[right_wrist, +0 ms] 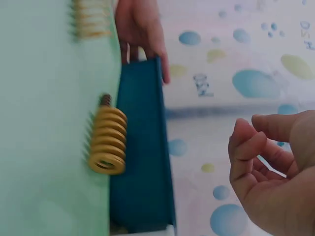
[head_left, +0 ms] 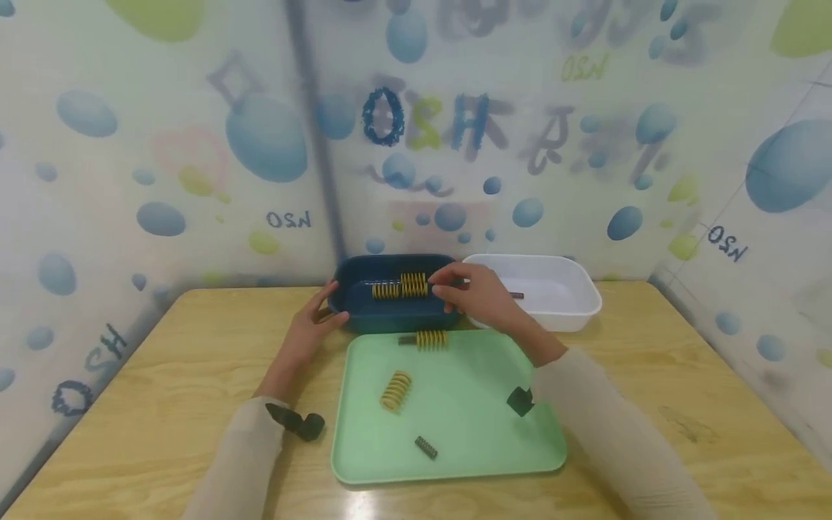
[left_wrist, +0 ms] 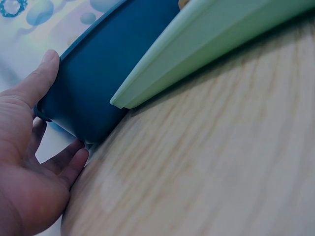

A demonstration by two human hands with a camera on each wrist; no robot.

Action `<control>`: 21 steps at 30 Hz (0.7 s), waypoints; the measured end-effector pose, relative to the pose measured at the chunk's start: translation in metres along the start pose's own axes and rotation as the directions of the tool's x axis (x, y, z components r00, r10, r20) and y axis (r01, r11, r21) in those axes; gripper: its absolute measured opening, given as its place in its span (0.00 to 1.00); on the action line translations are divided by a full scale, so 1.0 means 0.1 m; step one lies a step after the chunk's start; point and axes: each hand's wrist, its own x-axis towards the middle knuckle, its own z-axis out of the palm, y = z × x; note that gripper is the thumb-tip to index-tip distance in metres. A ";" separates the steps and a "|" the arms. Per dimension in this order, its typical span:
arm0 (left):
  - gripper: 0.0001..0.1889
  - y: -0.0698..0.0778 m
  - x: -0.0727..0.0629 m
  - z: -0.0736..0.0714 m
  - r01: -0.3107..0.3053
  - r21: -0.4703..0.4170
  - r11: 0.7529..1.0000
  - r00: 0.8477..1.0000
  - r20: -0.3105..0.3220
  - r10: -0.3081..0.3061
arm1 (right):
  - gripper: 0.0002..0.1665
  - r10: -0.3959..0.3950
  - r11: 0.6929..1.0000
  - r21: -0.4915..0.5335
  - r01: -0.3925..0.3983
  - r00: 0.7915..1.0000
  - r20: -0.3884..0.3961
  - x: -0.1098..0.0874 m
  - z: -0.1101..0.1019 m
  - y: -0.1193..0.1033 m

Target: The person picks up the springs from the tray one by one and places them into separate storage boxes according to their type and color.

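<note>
My left hand (head_left: 310, 331) holds the left end of a dark blue bin (head_left: 399, 322); in the left wrist view its thumb lies against the wall and other fingers touch lower down. Inside the bin are two gold coil springs, a smaller one (head_left: 386, 291) and a larger one (head_left: 414, 284). Over the bin's right side hovers my right hand (head_left: 481, 290), fingertips close to the larger spring. The right wrist view shows its thumb and index finger slightly apart, with nothing visible between them.
A light green tray (head_left: 494, 448) in front carries a gold spring (head_left: 432, 339) beside a dark one (head_left: 406, 340), another gold spring (head_left: 396, 391) and a small dark spring (head_left: 425, 447). A white bin (head_left: 562, 321) on the right contains a dark spring (head_left: 516, 295).
</note>
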 end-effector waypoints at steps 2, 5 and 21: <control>0.35 0.07 -0.04 0.01 -0.004 0.006 1.000 1.000 0.000 0.004 | 0.13 -0.010 1.000 0.014 0.009 0.999 0.036 -0.08 0.06 0.03; 0.35 0.11 -0.07 0.00 -0.011 0.027 1.000 1.000 0.001 0.011 | 0.14 -0.022 1.000 0.023 0.020 0.995 0.095 -0.17 0.16 0.09; 0.36 -0.21 0.07 -0.03 -0.040 0.041 0.998 0.999 -0.004 0.040 | 0.18 -0.024 0.997 -0.061 0.036 0.983 0.183 -0.30 0.28 0.48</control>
